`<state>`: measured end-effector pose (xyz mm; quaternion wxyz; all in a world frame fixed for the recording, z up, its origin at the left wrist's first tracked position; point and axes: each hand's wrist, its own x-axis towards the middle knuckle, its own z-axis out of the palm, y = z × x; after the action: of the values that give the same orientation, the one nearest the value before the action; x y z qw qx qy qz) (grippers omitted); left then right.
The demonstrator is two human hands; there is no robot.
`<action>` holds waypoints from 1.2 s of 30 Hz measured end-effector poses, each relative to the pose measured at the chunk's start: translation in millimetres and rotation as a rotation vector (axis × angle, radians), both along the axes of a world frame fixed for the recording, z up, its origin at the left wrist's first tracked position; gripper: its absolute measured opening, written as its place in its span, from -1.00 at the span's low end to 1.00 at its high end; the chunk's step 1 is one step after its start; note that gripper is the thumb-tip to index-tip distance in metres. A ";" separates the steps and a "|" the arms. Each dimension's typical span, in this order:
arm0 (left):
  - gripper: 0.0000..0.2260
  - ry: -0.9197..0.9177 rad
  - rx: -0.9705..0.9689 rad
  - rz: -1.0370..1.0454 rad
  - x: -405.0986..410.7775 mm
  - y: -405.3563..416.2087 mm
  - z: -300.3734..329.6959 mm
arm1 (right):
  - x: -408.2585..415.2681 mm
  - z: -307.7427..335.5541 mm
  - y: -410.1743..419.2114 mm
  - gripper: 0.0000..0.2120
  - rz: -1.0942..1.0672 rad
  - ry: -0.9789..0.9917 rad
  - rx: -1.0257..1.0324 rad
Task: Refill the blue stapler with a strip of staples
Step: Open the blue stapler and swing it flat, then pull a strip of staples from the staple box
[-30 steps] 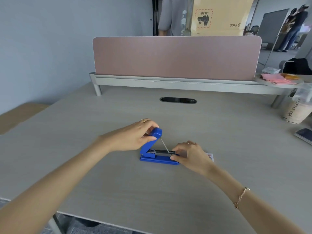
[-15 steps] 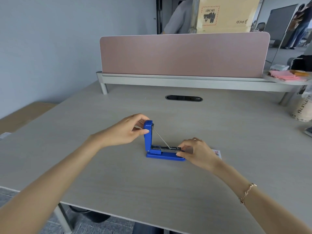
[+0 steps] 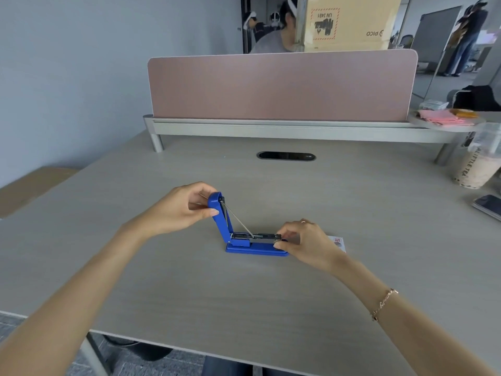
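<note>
One head-worn wide-angle view looks forward and down across the desk (image 3: 189, 294), close over both forearms; hands meet at frame centre, the pink divider (image 3: 282, 85) fills the upper middle.

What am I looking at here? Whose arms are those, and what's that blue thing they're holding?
There's no machine here. A camera on a person's head looks down, so you see that person's own arms. The left hand holds the lid of a blue stapler tipped up, so it stands open on the desk. The right hand pinches the front end of the metal staple track. A small staple box peeks out behind that hand. Far right are a phone and a cup of milk tea.
</note>
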<state>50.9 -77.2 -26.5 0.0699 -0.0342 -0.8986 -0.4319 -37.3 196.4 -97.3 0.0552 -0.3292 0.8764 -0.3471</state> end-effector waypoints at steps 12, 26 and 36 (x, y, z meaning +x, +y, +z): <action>-0.76 -0.050 0.062 0.130 19.9 -53.6 -42.3 | -0.7 0.1 1.2 -0.89 0.018 -0.030 0.003; -0.82 -0.047 -0.251 0.190 27.6 -59.6 -77.4 | -2.5 -5.3 1.2 -0.91 0.027 -0.004 -0.013; -0.64 -0.151 -0.372 0.064 10.3 -24.3 -52.3 | -1.7 -9.0 8.5 -0.80 0.052 0.092 0.033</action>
<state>61.2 -101.6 -78.8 0.0086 0.0147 -0.9662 -0.2572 -39.0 205.0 -106.3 0.0293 -0.3665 0.8747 -0.3157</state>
